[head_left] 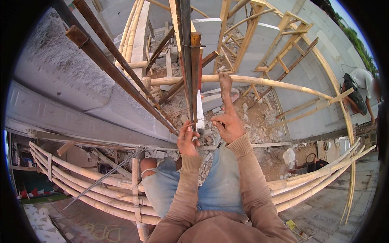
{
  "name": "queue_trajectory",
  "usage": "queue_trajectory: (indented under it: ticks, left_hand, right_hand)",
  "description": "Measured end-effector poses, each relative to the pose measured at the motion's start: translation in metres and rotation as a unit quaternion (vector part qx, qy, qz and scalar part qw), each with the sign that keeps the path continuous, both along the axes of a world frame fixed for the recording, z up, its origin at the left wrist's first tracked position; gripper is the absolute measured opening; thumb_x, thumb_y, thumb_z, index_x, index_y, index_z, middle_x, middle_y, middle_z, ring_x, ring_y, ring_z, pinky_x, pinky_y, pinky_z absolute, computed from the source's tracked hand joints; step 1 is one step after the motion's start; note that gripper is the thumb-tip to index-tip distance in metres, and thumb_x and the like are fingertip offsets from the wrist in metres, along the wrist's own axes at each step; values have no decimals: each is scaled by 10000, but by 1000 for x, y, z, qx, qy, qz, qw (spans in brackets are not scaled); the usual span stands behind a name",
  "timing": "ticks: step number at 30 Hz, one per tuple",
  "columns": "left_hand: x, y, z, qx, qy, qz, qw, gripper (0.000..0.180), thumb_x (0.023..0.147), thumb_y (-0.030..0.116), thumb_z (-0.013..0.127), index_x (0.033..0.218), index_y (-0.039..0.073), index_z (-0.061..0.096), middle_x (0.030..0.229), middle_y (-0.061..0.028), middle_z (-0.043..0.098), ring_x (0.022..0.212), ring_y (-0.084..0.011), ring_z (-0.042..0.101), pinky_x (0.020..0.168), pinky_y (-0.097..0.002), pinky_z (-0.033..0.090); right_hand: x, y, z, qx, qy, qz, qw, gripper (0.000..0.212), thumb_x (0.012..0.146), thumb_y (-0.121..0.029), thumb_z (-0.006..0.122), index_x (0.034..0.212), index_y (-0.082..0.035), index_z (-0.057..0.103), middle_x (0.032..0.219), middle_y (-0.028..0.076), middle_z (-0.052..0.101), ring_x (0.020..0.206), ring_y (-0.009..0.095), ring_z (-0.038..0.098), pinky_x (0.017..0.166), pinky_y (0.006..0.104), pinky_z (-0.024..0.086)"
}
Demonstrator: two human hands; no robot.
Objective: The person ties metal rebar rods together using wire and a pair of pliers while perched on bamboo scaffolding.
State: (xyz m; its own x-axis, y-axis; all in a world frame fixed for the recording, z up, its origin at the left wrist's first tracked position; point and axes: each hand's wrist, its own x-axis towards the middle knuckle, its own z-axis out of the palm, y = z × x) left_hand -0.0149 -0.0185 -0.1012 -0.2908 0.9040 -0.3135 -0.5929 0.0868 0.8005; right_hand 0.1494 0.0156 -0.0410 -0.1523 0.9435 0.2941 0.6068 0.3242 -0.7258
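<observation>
Rusty rebar (195, 77) pinched by left hand (187, 139) and right hand (229, 123).

Hardly any packaging, and no labels, signs or screens show clearly. At about four o'clock, on the ground far below, lies a pale bulging sack (289, 156), rounded and off-white, possibly a bag of building material. At about five o'clock, near the lower rim, a small yellow box-like packet (290, 224) lies on the grey paving; it is too small to tell its kind.
</observation>
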Motion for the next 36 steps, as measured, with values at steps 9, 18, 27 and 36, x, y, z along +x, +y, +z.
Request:
queue_trajectory:
  ticks: [9,18,27,36]
  left_hand:
    - [2,10,16,94,-76,11,993,294,970,154,629,1222,1,629,938,-48,674,691,-77,576,481,-200,433]
    - [20,3,28,30,23,135,990,224,960,154,647,1054,-44,693,830,-39,665,645,-79,515,548,-234,437]
    - [38,-10,32,59,159,159,973,208,922,34,653,1102,-70,673,1097,-90,653,949,-161,626,793,-277,534]
    - [13,-13,19,162,19,33,986,360,893,6,623,1236,-102,611,1377,-133,533,1307,-206,450,1120,-367,326]
  right_hand:
    - [-29,28,6,76,-51,138,986,94,880,-96,616,904,-73,704,818,67,651,794,293,613,699,406,473]
    - [-39,8,-3,9,35,23,999,94,866,-106,664,913,-26,684,831,141,625,742,348,623,665,427,486]
    - [-50,-7,-15,-88,190,-4,978,148,883,-58,627,980,34,691,891,194,693,752,275,687,678,356,521]
    - [-42,-25,-2,-140,209,-12,968,152,890,-54,615,963,58,687,763,114,698,691,130,647,623,289,501]
